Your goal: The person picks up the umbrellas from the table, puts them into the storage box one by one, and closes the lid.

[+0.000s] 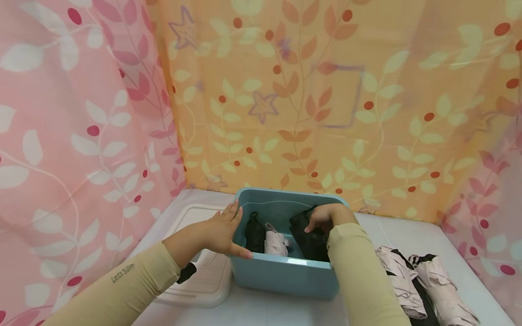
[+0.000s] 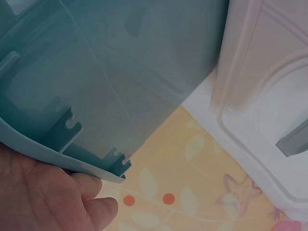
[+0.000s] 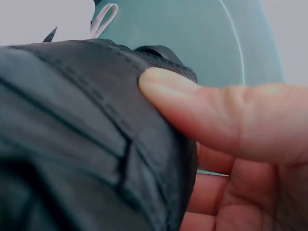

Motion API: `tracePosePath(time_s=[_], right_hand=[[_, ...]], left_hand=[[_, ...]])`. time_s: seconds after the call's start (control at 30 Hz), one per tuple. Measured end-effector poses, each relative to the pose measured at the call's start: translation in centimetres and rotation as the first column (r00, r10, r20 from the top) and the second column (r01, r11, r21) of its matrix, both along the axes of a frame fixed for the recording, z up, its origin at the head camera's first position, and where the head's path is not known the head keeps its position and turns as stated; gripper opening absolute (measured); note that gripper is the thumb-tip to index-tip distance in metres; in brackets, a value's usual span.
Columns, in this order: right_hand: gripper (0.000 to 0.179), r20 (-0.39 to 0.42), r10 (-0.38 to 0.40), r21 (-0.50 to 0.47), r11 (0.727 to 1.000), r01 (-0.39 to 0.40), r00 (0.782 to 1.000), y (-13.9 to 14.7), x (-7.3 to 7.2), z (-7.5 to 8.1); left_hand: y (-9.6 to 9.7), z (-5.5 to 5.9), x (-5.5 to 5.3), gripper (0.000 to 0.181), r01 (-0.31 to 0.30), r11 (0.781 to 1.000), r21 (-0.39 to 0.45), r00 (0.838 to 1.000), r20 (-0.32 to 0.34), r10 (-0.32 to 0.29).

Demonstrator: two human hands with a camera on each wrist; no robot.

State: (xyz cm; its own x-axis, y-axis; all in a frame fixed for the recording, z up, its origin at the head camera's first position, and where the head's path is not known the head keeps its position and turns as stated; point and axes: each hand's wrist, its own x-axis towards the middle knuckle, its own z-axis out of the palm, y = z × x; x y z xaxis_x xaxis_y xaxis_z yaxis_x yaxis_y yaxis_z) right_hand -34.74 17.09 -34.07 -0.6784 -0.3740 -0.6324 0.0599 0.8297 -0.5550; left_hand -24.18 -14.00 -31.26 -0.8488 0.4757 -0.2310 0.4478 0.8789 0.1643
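Note:
A blue-grey plastic bin [image 1: 285,276] stands in the middle of the head view. My left hand [image 1: 222,229] rests at its left rim with fingers spread, the thumb along the front corner. In the left wrist view, that hand [image 2: 53,192] lies against the bin rim [image 2: 72,166]. My right hand [image 1: 326,217] reaches inside and grips a black folded umbrella [image 1: 303,233]. Up close, the thumb [image 3: 168,91] presses the umbrella's stitched black fabric [image 3: 96,130]; other fingers are partly hidden behind it. Beside it in the bin lie a slim black umbrella [image 1: 255,233] and a pale pink umbrella [image 1: 276,242].
A white lid [image 1: 212,280] lies left of the bin, partly under my left arm. Right of the bin, several pale pink and black fabric bundles [image 1: 444,290] lie on the white table [image 1: 408,226]. Patterned curtains [image 1: 265,113] hang behind and at both sides.

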Motion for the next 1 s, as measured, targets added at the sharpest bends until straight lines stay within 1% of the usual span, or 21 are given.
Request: tracePosePath(time_s=[0.07, 0.17, 0.23, 0.4, 0.47, 0.53, 0.63, 0.77, 0.83, 0.9, 1.0], right_hand=[[0.041, -0.003, 0.013, 0.015, 1.000, -0.013, 1.000, -0.2, -0.2, 0.0], [0.049, 0.010, -0.017, 0.028, 0.999, 0.017, 1.000, -0.5, -0.2, 0.1], [0.049, -0.002, -0.049, 0.049, 0.998, 0.049, 0.999, -0.6, 0.1, 0.3], [0.034, -0.059, -0.011, 0.099, 0.995, 0.017, 0.998, 0.0, 0.5, 0.5], [0.032, -0.069, -0.024, 0.097, 0.995, 0.031, 0.997, 0.3, 0.6, 0.4], [0.030, -0.078, -0.060, 0.083, 0.994, 0.066, 0.995, 0.5, 0.6, 0.2], [0.033, -0.084, -0.099, 0.054, 0.993, 0.104, 0.991, 0.7, 0.7, 0.1], [0.039, -0.130, -0.099, 0.065, 0.992, 0.108, 0.987, 0.9, 1.0, 0.5], [0.041, -0.143, -0.126, 0.040, 0.990, 0.133, 0.982, 1.0, 1.0, 0.7], [0.043, -0.148, -0.156, -0.015, 0.988, 0.155, 0.977, 1.1, 0.9, 1.1], [0.047, -0.111, -0.191, -0.122, 0.977, 0.178, 0.975, 1.5, 0.7, 1.6]], left_hand=[[-0.1, 0.0, 0.0, 0.123, -0.002, 1.000, -0.006, 1.000, -0.003, 0.002], [-0.1, 0.0, -0.1, 0.124, -0.002, 1.000, -0.006, 1.000, -0.002, 0.002], [-0.1, -0.1, -0.2, 0.124, 0.000, 1.000, -0.005, 1.000, -0.003, 0.000], [0.0, -0.1, -0.2, 0.124, 0.002, 1.000, -0.010, 1.000, -0.009, -0.002], [0.1, -0.1, -0.2, 0.124, 0.001, 1.000, -0.011, 1.000, -0.006, -0.001], [0.1, -0.1, -0.2, 0.124, -0.001, 1.000, -0.007, 1.000, 0.000, 0.001], [0.2, -0.2, -0.2, 0.124, -0.007, 1.000, -0.001, 1.000, 0.005, 0.007], [0.2, -0.2, -0.2, 0.125, -0.011, 1.000, -0.005, 1.000, 0.002, 0.011], [0.2, -0.1, -0.2, 0.125, -0.008, 1.000, -0.010, 1.000, 0.000, 0.008], [0.1, 0.0, -0.2, 0.125, -0.009, 1.000, -0.013, 1.000, -0.002, 0.009], [0.3, -0.1, -0.1, 0.124, -0.008, 1.000, -0.014, 1.000, -0.001, 0.008]])
